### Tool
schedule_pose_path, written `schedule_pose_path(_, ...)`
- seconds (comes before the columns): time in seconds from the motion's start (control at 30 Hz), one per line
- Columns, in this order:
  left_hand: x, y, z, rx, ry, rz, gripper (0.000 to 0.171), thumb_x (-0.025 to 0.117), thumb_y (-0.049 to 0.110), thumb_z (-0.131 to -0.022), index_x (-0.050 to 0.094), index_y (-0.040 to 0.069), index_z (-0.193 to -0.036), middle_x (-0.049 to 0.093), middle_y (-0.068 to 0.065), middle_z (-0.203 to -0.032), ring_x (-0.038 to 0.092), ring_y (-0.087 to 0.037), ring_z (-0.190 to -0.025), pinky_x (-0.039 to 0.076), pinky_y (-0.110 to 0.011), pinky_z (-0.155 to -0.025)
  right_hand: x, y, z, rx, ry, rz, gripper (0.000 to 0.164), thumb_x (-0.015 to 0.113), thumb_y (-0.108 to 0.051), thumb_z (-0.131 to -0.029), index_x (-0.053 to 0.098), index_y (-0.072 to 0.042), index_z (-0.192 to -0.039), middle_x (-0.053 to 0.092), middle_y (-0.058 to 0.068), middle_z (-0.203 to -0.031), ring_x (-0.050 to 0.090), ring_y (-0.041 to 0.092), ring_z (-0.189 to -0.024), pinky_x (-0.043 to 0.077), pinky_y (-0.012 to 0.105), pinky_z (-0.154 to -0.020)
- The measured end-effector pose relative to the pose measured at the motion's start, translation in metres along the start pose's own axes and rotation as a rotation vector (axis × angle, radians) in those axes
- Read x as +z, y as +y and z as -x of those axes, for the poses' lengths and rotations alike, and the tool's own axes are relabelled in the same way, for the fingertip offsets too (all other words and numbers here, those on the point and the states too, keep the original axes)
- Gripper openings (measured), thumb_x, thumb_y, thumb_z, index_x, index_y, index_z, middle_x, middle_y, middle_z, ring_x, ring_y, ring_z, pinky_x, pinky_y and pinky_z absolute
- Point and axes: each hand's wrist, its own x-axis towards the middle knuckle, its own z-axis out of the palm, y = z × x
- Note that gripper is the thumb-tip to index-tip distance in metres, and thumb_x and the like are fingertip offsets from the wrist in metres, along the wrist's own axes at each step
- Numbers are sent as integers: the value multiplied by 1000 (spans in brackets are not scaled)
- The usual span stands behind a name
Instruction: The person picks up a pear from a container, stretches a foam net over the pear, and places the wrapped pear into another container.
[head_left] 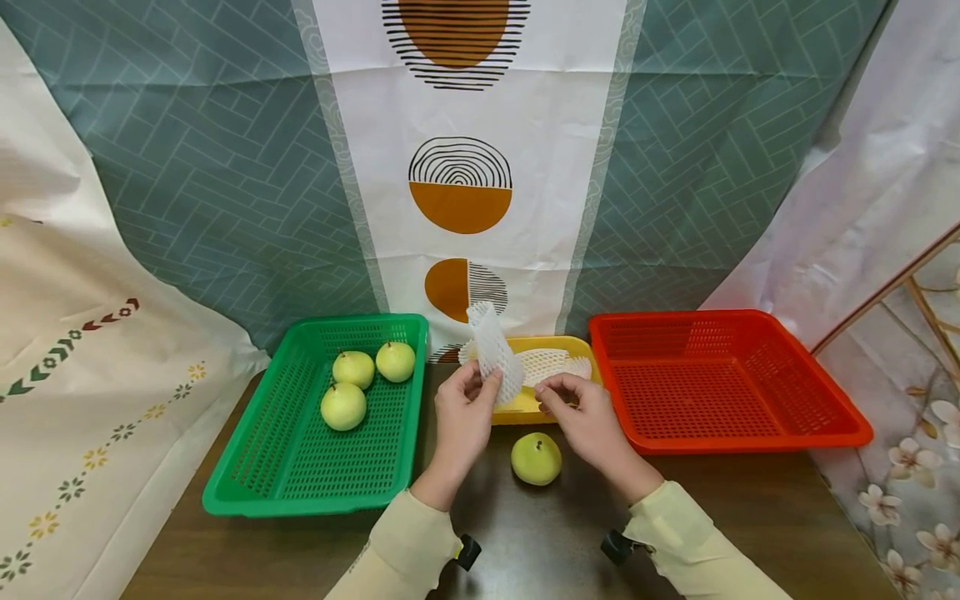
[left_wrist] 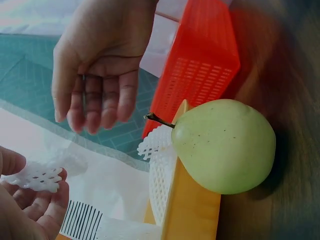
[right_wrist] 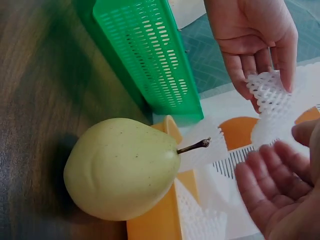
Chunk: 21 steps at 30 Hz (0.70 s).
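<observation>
Between thumb and fingers, my left hand [head_left: 465, 412] pinches a white foam fruit net [head_left: 497, 354], raised above the yellow tray [head_left: 581, 343]. My right hand [head_left: 585, 415] hovers beside it at the tray's right side; the right wrist view shows its fingers [right_wrist: 272, 172] loosely bent with nothing in them. More foam nets [head_left: 543, 367] lie in the tray. A yellow-green pear [head_left: 536, 459] with a dark stem stands on the table between the two forearms, touched by neither hand.
At the left is a green basket [head_left: 315, 500] with three pears [head_left: 343, 407] towards its back. A red basket [head_left: 742, 442] stands to the right. A patterned cloth [head_left: 465, 108] hangs behind the dark wooden table [head_left: 517, 542].
</observation>
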Motion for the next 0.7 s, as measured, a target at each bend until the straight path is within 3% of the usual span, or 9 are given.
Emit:
schedule_pose_path(0.13, -1, -1, 2, 1, -28, -17, 15, 65, 26, -88, 70, 19, -100, 71, -1, -92, 65, -12, -78, 55, -24, -71, 1, -1, -3, 102, -78, -36, 27, 60, -33, -91, 68, -9, -100, 68, 14, -93, 66, 25, -82, 57, 33, -72)
schedule_pose_path(0.27, 0, -3, 4, -3, -107, -7, 15, 64, 25, -88, 71, 18, -99, 71, -2, -96, 66, -11, -80, 54, -24, -75, 4, -4, -6, 167, -90, -67, 27, 57, -31, -93, 67, -8, -102, 67, 14, -94, 67, 24, -84, 57, 34, -74)
schedule_pose_path(0.47, -2, -7, 4, -17, -248, 33, 18, 57, 20, -91, 71, 17, -103, 70, -4, -99, 64, -14, -87, 52, -26, -81, 6, -6, -8, 188, -81, -110, 25, 54, -30, -95, 64, -9, -104, 66, 14, -99, 66, 26, -85, 57, 36, -73)
schedule_pose_path(0.6, -4, -7, 2, -11, -352, 95, 31, 44, 28, -97, 70, 14, -108, 69, -4, -108, 62, -22, -99, 51, -39, -88, 6, -5, -8, 182, -77, -149, 24, 50, -15, -95, 60, -5, -115, 65, 16, -108, 66, 25, -87, 56, 38, -75)
schedule_pose_path(0.7, -5, -7, -1, -29, -388, 155, 42, 37, 33, -100, 70, 8, -107, 68, -7, -112, 61, -27, -105, 50, -44, -90, 6, -5, -8, 159, -74, -174, 30, 50, -5, -92, 57, -1, -120, 63, 19, -113, 66, 19, -88, 56, 38, -76)
